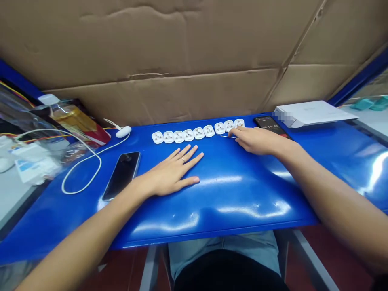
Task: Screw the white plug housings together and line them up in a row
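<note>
A row of several small white rounded plastic pieces (188, 135) with metallic spots runs along the back of the blue table. My left hand (171, 173) lies flat just in front of the row, fingers spread, a ring on one of them, holding nothing. At the right end of the row, my right hand (250, 139) is closed on a thin metal rod-like tool (228, 136), whose free end points left. The rest of that tool is hidden in my fingers, so its exact kind does not show. A small gap splits the row near the right-hand pieces.
A dark phone (123, 173) lies left of my left arm. Another phone (271, 126) showing a timer is partly behind my right wrist. A white box (317, 113) stands at the back right. A bottle (75, 121) and a white cable (81, 161) are on the left. Cardboard (169, 48) walls the back.
</note>
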A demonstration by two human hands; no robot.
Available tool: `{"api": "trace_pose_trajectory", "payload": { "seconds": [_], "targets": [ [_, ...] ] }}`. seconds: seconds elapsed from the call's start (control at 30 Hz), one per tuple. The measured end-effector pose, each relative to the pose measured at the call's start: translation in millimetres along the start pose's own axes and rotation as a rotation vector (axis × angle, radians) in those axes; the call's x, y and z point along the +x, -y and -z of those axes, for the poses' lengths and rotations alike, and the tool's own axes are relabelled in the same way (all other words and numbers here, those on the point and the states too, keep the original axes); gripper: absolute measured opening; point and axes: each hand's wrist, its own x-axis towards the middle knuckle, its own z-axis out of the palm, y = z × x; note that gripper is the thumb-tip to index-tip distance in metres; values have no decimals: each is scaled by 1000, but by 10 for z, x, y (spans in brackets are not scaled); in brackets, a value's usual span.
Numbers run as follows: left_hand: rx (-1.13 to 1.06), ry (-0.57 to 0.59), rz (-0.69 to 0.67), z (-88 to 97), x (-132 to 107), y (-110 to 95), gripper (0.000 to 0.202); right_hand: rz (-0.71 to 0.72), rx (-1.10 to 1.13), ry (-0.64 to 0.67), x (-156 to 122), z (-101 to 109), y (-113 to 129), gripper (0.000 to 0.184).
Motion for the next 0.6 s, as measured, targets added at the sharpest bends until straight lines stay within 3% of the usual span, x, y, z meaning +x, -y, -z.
{"api": "trace_pose_trajectory", "payload": {
  "seconds": [0.13,0.3,0.4,0.5,0.6],
  "targets": [
    [-7,9,-2,7,-8,-6,86,-57,-156,142,-40,93,103,38],
    [4,34,14,33,-15,-20,85,-2,-173,42,-72,167,258,53],
    [19,22,1,20,-12,-29,86,205,14,-75,-59,71,537,84],
    [28,13,-2,-5,-6,-43,93,353,186,34,-30,-115,857,110],
    [37,15,24,-18,-2,-53,100,336,294,106,-1,-271,1021,119]
  ]
}}
